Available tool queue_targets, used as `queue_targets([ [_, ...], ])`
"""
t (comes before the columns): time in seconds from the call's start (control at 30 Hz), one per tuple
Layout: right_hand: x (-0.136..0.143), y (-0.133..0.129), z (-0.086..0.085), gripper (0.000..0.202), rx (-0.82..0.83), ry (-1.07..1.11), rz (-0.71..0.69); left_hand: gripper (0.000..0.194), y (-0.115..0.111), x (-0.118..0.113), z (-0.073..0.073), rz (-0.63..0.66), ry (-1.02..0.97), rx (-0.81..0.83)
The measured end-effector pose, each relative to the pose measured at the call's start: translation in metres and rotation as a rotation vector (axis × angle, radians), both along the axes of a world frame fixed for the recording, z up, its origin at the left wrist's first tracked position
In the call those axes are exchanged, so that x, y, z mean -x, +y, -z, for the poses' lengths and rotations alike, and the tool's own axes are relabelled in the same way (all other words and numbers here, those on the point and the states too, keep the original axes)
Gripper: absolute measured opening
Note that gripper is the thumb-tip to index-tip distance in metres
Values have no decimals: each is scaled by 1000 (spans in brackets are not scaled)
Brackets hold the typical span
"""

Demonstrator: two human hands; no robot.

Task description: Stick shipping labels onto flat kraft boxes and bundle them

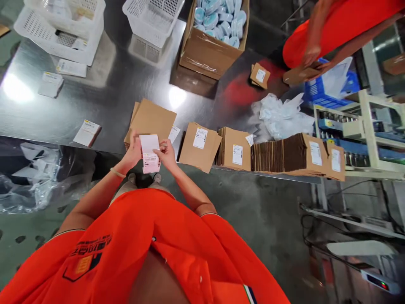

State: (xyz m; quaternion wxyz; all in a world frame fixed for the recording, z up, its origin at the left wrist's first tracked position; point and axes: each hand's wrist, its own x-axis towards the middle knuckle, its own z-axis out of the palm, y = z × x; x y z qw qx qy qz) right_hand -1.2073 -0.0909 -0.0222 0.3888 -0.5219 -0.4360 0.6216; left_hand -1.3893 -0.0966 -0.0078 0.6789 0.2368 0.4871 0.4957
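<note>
Between my two hands is a printed shipping label (pixel 151 159), its upper part blank and its lower part carrying text and a barcode. My left hand (pixel 134 153) grips the label's left edge. At the other side, the fingers of my right hand (pixel 166 154) pinch its right edge. Just beyond the hands lies a stack of flat brown cardboard mailers (pixel 155 116), with a white label (pixel 174 133) partly showing at its right. A labelled mailer (pixel 198 154) rests to the right of my right hand, at the table edge.
Labelled mailers (pixel 278 156) stand in a long row rightward. A carton (pixel 209 59) of round tins, white baskets (pixel 153 25) and label stacks (pixel 87 133) sit on the metal table (pixel 120 93). Clear plastic bags (pixel 278 114) lie right. A co-worker's hands (pixel 311 57) hold a brown mailer.
</note>
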Motion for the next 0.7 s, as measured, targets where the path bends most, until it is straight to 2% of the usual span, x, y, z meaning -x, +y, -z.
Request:
queue_targets([
  [0.07, 3, 10, -8, 44, -35, -4, 0, 115, -9, -1, -4, 75, 71, -93],
  [0.1, 5, 13, -11, 41, -50, -24, -11, 117, -12, -1, -6, 110, 113, -111],
  [0.17, 5, 17, -16, 34, -70, -68, -45, 103, -14, -1, -8, 166, 181, -101],
  [0.27, 1, 19, -20, 27, -45, -103, -99, 76, -8, 1, -9, 166, 247, -30],
  [0.37, -1, 13, -17, 21, -48, -144, -87, 69, 0, 2, -7, 160, 260, 33],
  [0.47, 1, 2, -12, 10, -164, -254, -36, 64, 7, 3, -4, 165, 269, 83],
  [0.53, 2, -1, -9, 13, -260, -348, -33, 59, 10, 4, -1, 170, 269, 127],
  [0.6, 0, 10, -6, 15, -341, -438, -31, 54, 9, 7, 3, 223, 253, 201],
  [0.7, -5, 59, -3, 13, -402, -559, 31, 51, 4, 10, 9, 293, 200, 308],
])
